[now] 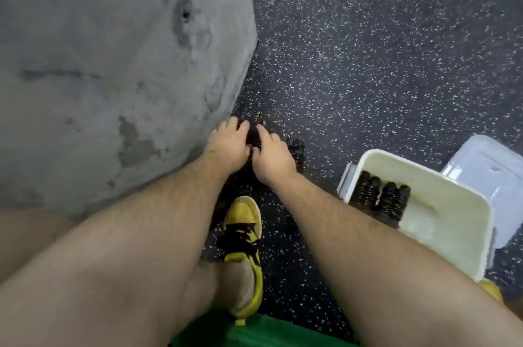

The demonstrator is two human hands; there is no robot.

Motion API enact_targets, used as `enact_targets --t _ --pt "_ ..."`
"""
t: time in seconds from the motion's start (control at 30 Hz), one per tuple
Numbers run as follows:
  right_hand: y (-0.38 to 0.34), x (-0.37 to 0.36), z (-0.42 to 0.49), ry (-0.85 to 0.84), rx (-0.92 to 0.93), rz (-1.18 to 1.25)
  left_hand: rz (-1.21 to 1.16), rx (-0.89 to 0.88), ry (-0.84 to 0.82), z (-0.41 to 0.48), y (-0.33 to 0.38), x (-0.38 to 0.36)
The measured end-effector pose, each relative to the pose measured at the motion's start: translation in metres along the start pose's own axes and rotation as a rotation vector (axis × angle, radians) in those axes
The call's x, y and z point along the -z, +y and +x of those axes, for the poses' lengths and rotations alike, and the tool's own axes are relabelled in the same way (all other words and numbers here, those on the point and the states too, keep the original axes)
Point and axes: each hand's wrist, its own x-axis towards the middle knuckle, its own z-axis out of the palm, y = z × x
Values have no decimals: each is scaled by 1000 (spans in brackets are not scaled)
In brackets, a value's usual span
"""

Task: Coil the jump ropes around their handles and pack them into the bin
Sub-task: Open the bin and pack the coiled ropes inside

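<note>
I see both hands low over the dark speckled rubber floor point(368, 63), beside a grey concrete wall point(113, 63). The left hand point(227, 145) and right hand point(271, 152) both curl around a black jump rope bundle point(251, 134) held between them. A second black coiled rope point(297, 150) lies just right of the right hand. More black coiled ropes point(382, 196) sit inside the cream plastic bin point(441, 205), at right.

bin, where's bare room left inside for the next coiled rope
In the bin, the floor is bare from the packed coils across to the right wall. It is crowded only at the left end, where the coils sit side by side.
</note>
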Motion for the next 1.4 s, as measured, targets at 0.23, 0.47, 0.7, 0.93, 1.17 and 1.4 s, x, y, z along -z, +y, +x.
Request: enact_targets --t 0.23,0.47,0.7,0.93,1.17,1.4 --pt "-3 -27 15 -117 -12 1 -149 357 -289 23 -27 -42" --pt "16 -28 21 -78 -78 20 -419 460 -158 26 -12 -70" --pt "30 -21 23 -34 -104 53 -490 483 103 28 -14 -56" --pt "18 15 24 113 -62 410 -655 184 241 3 14 -23" --pt "33 79 3 81 -186 718 -714 52 256 -16 66 19" --pt "62 137 -44 230 -177 779 -751 -90 201 -26 129 44"
